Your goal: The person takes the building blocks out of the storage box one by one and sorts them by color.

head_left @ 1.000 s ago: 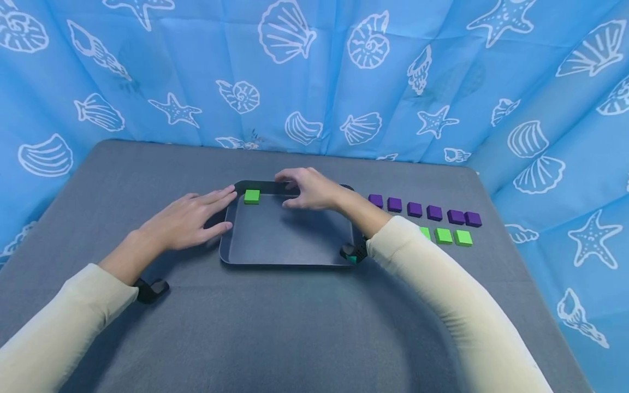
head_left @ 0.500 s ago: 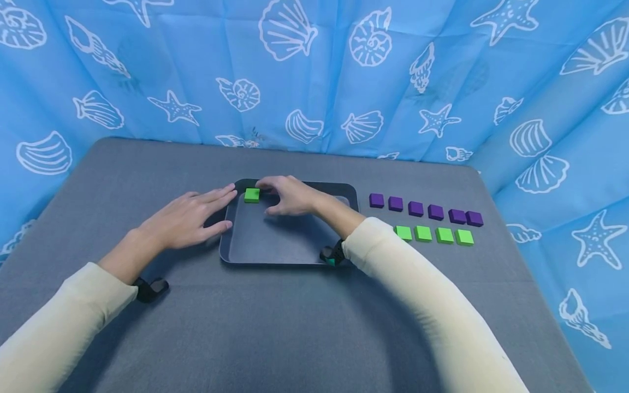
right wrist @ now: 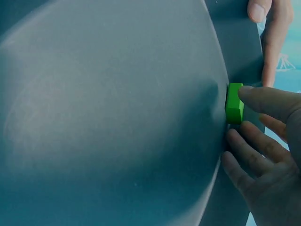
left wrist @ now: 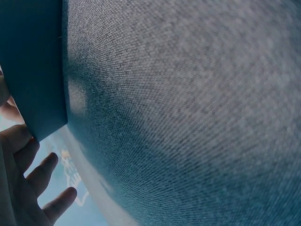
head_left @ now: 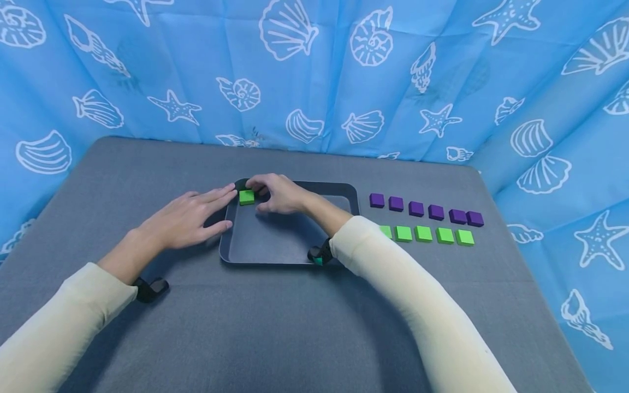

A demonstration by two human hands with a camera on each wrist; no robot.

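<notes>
A dark baking tray [head_left: 295,240] lies on the table. Inside its back left corner sits a small green block [head_left: 247,197], also visible against the tray wall in the right wrist view. My right hand [head_left: 279,194] reaches into the tray from the right, its fingertips at the block's right side. In the right wrist view the thumb [right wrist: 263,99] overlaps the block, with other fingers [right wrist: 251,155] loosely bent beside it. My left hand [head_left: 189,221] lies with extended fingers at the tray's left rim; the left wrist view has its fingertips by the outer wall [left wrist: 35,70].
Right of the tray, several purple blocks [head_left: 416,208] form a row. A row of several green blocks [head_left: 423,233] lies in front of them, its left end partly behind the right sleeve [head_left: 393,278]. A blue shell-print curtain [head_left: 324,71] hangs behind the grey table [head_left: 255,327].
My right hand has moved left across the tray to the green block. The block has shifted slightly left towards the corner. My left hand has stayed in place.
</notes>
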